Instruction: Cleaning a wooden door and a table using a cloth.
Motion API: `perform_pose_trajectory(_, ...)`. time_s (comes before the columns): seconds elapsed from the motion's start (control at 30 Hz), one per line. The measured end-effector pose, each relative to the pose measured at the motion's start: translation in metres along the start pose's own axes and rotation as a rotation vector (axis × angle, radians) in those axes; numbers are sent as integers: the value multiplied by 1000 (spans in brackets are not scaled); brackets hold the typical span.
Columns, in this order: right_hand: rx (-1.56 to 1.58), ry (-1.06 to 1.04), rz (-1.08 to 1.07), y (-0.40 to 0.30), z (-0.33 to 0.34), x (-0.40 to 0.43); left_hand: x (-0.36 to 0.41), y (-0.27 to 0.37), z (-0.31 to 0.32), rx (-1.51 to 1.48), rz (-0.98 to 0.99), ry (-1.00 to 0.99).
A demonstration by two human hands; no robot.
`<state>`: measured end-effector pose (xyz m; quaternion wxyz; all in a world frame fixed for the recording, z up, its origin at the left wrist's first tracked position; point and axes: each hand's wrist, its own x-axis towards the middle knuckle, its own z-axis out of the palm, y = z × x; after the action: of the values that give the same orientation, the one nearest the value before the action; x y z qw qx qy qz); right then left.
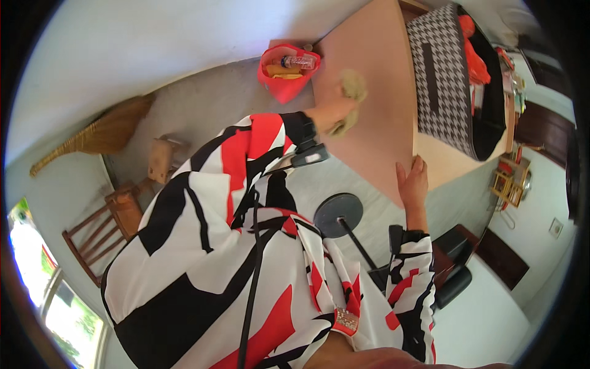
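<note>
My left hand [334, 112] is bunched around a yellowish-green cloth [352, 85], blurred, against the broad tan wooden panel [368, 50] of a piece of furniture. Parts of the cloth stick out on both sides of the hand. My right hand [413, 184] rests at the panel's edge, thumb apart from the fingers, with nothing held in it. Above that hand, a houndstooth fabric storage box [438, 78] stands on the paler wooden top [442, 161]. Red plastic bags [477, 60] lie inside the box.
A red bag [281, 90] holding a clear bottle [299, 62] stands by the wall. Near my body is a round black base with a pole [339, 214]. Leftward are a straw broom [106, 133], a small wooden stool [160, 160] and a wooden chair [103, 235].
</note>
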<state>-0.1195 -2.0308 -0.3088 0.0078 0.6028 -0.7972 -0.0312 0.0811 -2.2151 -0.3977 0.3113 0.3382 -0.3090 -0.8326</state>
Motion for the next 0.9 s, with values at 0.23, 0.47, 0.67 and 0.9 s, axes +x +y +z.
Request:
perform_pose_trajectory(0.23, 90, -81, 70, 22, 35, 5, 108, 49, 97, 406, 829, 176)
perform_pose_trajectory(0.47, 57, -99, 106, 29, 35, -2, 165, -4, 91, 530, 897, 381)
perform_pose_trajectory(0.67, 82, -135, 193, 34, 33, -13, 196, -32, 74, 165, 966, 422)
perform_pose_trajectory(0.9, 351, -183, 328, 28, 33, -10, 266, -160, -66, 444, 326, 906)
